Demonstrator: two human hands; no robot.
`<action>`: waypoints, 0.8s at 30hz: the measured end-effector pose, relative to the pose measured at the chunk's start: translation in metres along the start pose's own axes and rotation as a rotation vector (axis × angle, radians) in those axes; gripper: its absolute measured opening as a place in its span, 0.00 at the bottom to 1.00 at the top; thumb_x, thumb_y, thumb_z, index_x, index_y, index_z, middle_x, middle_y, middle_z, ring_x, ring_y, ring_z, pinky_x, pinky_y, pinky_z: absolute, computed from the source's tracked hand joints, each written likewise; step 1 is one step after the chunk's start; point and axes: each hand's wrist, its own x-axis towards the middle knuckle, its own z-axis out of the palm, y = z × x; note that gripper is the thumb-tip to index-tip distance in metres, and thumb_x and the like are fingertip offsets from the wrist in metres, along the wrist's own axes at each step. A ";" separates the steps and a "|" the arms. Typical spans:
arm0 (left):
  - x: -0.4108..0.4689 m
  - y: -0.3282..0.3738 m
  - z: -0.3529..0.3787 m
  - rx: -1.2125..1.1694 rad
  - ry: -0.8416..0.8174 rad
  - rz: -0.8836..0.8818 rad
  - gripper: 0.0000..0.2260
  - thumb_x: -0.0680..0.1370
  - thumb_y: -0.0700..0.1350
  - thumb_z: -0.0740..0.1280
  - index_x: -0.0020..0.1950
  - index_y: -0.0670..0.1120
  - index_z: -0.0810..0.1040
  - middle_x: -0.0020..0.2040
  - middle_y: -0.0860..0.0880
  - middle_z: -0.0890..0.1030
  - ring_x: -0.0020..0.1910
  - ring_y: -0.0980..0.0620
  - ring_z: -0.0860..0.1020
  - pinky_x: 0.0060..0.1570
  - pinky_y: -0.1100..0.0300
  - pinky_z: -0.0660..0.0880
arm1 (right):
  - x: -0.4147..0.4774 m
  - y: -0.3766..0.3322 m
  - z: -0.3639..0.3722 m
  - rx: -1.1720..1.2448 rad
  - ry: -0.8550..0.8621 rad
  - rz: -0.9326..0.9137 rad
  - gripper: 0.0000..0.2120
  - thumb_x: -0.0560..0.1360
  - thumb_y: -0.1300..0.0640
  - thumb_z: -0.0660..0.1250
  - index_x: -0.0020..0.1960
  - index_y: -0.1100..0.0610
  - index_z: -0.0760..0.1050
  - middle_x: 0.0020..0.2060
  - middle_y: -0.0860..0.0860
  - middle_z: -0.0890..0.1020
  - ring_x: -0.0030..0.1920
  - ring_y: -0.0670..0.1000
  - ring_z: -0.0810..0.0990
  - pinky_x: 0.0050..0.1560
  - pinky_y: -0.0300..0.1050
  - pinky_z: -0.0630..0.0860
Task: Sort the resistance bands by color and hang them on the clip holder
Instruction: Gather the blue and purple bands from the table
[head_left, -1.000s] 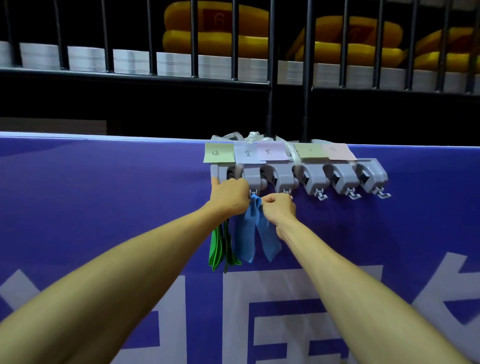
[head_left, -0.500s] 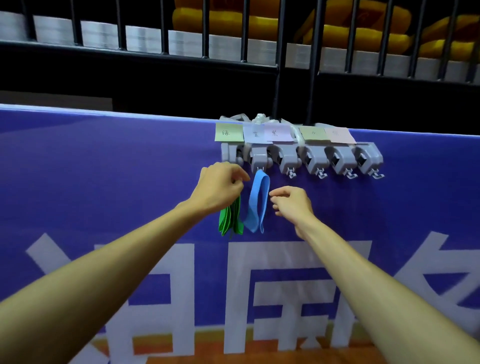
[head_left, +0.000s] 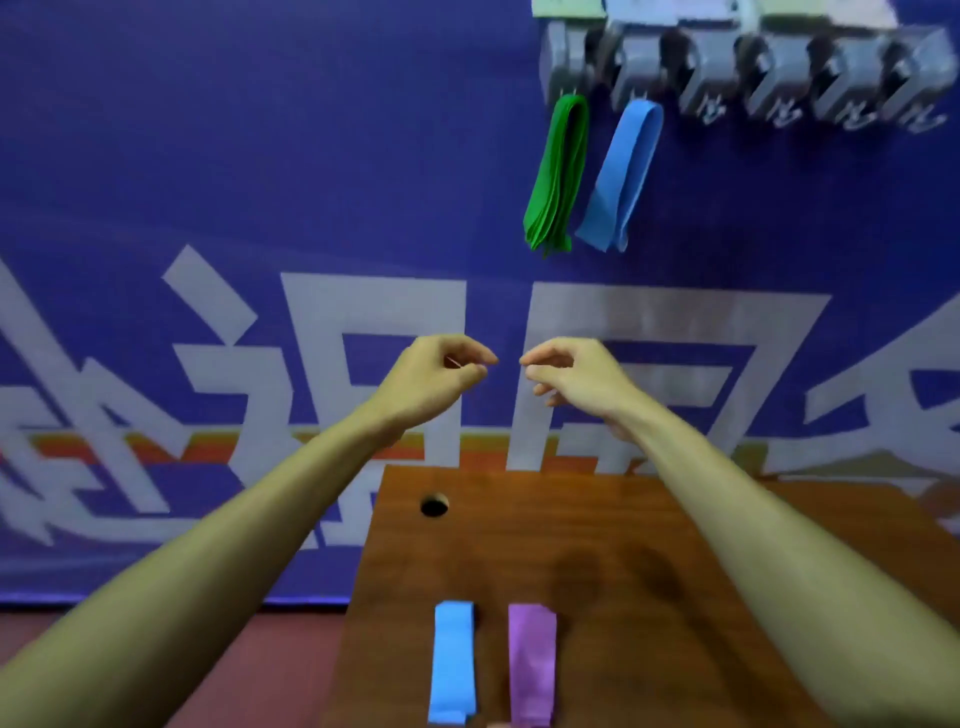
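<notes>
While blur softens everything, the left hand (head_left: 441, 375) hovers near centre, loosely curled, holding nothing. At six o'clock a blue band (head_left: 453, 662) and a purple band (head_left: 531, 665) lie side by side on the wooden table (head_left: 597, 519). The right hand (head_left: 577, 382) is likewise slack and empty. At one o'clock green bands (head_left: 558, 171) and a hanging blue band (head_left: 623, 176) dangle from the clip holder (head_left: 727, 62), its top cropped.

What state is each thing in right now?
Green bands: hanging from the first clip.
Hung blue band: hanging from the second clip.
Clip holder: other four clips bare.
Loose blue band: flat on the table.
Purple band: flat on the table.
Left hand: loosely curled, empty.
Right hand: loosely curled, empty.
</notes>
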 end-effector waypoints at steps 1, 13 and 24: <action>-0.008 -0.016 0.004 -0.014 -0.023 -0.051 0.07 0.78 0.42 0.65 0.53 0.50 0.81 0.44 0.53 0.81 0.44 0.58 0.79 0.41 0.67 0.73 | -0.005 0.009 0.015 -0.014 -0.028 0.017 0.06 0.78 0.59 0.66 0.54 0.54 0.79 0.46 0.48 0.82 0.44 0.47 0.83 0.44 0.42 0.81; -0.111 -0.173 0.071 -0.147 -0.278 -0.534 0.06 0.79 0.40 0.63 0.53 0.46 0.78 0.48 0.46 0.80 0.43 0.54 0.78 0.40 0.67 0.72 | -0.073 0.133 0.144 0.150 -0.134 0.392 0.06 0.77 0.64 0.65 0.51 0.57 0.79 0.42 0.52 0.81 0.40 0.47 0.80 0.39 0.39 0.77; -0.132 -0.252 0.134 -0.126 -0.285 -0.744 0.07 0.77 0.35 0.63 0.45 0.45 0.78 0.38 0.49 0.79 0.34 0.56 0.74 0.32 0.68 0.71 | -0.108 0.227 0.196 0.226 -0.150 0.612 0.08 0.76 0.65 0.64 0.51 0.57 0.79 0.37 0.49 0.81 0.42 0.50 0.81 0.43 0.45 0.79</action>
